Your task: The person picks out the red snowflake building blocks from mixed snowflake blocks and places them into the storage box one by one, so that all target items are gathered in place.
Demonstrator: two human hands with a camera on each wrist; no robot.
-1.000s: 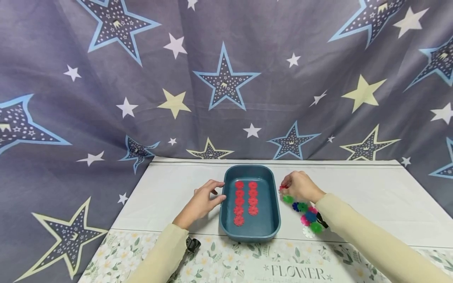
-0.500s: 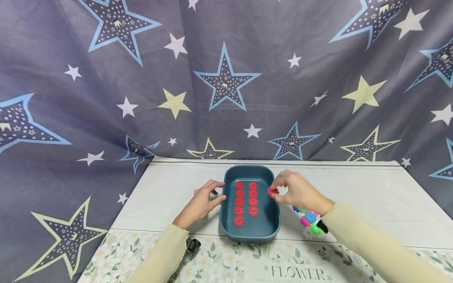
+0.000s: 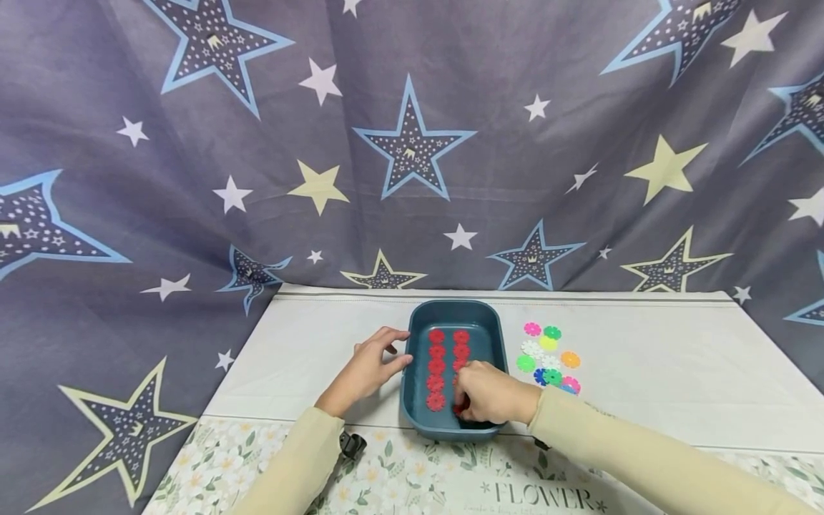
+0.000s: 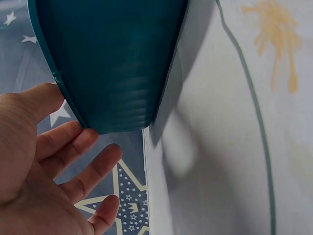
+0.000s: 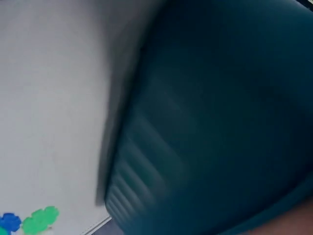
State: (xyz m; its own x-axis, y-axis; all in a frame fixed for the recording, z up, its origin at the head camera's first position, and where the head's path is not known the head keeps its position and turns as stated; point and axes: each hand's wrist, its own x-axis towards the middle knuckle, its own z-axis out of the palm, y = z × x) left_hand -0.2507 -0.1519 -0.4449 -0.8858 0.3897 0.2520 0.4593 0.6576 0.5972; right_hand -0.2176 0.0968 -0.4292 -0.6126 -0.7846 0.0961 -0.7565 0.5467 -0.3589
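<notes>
A dark teal rectangular tub [image 3: 412, 422] stands on the table, with two columns of red snowflake discs [image 3: 436, 365] on its floor. My right hand [image 3: 492, 392] reaches over the tub's right wall and pinches a red disc [image 3: 459, 410] low at the near end of the right column. Part of that disc and column is hidden by the fingers. On the left, my left hand [image 3: 370, 365] touches the tub's outer wall and rim with thumb and fingertips, its other fingers loosely spread. The right wrist view shows mostly the tub's outer side [image 5: 195, 122].
Right of the tub lies a loose group of snowflake discs [image 3: 548, 360] in green, white, pink, yellow, orange and blue. My right forearm [image 3: 644, 436] hides the near part of that group. A star-patterned curtain [image 3: 412, 236] hangs behind the table.
My right hand has carried the red disc from beside the loose group over the right wall and down into the tub's near end. The left hand has stayed in place.
</notes>
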